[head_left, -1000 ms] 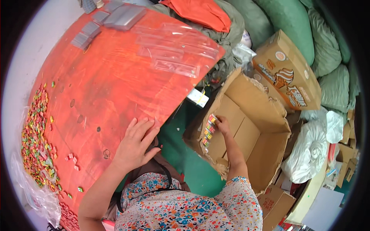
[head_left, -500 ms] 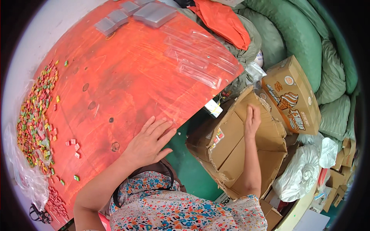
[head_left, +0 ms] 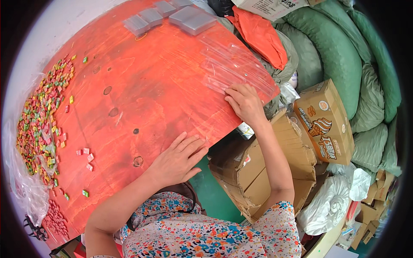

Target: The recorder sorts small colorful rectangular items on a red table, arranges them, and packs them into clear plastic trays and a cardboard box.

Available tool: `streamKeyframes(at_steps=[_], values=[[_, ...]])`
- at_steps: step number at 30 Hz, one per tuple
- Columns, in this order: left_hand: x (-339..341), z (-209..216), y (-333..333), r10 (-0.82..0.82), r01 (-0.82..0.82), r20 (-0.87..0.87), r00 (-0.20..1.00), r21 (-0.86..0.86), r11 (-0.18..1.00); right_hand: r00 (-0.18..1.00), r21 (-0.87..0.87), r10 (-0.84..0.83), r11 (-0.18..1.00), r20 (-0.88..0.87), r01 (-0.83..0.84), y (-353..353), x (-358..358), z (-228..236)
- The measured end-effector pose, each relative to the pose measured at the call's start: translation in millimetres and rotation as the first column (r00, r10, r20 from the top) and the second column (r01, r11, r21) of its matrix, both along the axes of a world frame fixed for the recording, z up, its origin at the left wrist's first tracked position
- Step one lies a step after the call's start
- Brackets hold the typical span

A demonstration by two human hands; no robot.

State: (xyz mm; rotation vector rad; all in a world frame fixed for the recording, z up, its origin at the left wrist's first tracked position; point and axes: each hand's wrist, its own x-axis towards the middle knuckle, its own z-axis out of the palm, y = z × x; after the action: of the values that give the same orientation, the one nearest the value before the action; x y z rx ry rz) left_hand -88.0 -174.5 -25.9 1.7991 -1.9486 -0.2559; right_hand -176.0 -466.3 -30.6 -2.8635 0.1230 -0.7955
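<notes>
My left hand (head_left: 178,161) lies flat near the right edge of the red table (head_left: 163,86), fingers stretched out and nothing in them. At the table's far right corner, my right hand (head_left: 246,104) has its fingers bent and closed on the nearest of several long clear plastic trays (head_left: 234,60). My palm hides part of that tray. Below the right forearm stands an open cardboard box (head_left: 256,172), with a small red and white piece (head_left: 246,160) showing at its inner left side.
Small colourful cube-like pieces (head_left: 38,124) heap along the left, beside clear plastic film (head_left: 28,185). Red pieces (head_left: 56,219) lie nearer. Stacks of clear flat plastic pieces (head_left: 191,19) sit at the back. A printed carton (head_left: 325,122) and green sacks (head_left: 327,47) stand right.
My right hand has left the open cardboard box and moved up and left to the clear trays. Less of the red and white item in the box shows. My left hand stays flat.
</notes>
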Motion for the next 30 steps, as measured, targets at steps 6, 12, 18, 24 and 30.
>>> streamKeyframes(at_steps=[6, 12, 18, 24, 30], values=[[1, -2, 2, 0.008, -0.007, 0.019, 1.0, -0.014, 1.0, 0.985, 0.012, -0.058, 0.998, 0.16, 0.057, -1, 46, 14], [0, -3, -1, -0.004, 0.004, 0.013, 1.0, -0.018, 1.0, 0.958, -0.181, -0.28, 0.947, -0.055, 0.266, -26, 114, -15], [1, -5, 2, -0.006, 0.006, 0.009, 1.0, -0.046, 0.999, 0.919, -0.035, -0.251, 0.967, -0.304, 0.253, -13, 136, -11], [0, -7, 4, 0.0, 0.002, 0.043, 0.999, -0.049, 0.999, 0.929, -0.02, -0.099, 0.995, -0.358, 0.098, 58, 154, -13], [-2, -8, 4, 0.016, -0.008, 0.088, 0.996, -0.087, 0.996, 0.944, 0.069, 0.113, 0.993, -0.31, -0.096, 154, 191, -14]])
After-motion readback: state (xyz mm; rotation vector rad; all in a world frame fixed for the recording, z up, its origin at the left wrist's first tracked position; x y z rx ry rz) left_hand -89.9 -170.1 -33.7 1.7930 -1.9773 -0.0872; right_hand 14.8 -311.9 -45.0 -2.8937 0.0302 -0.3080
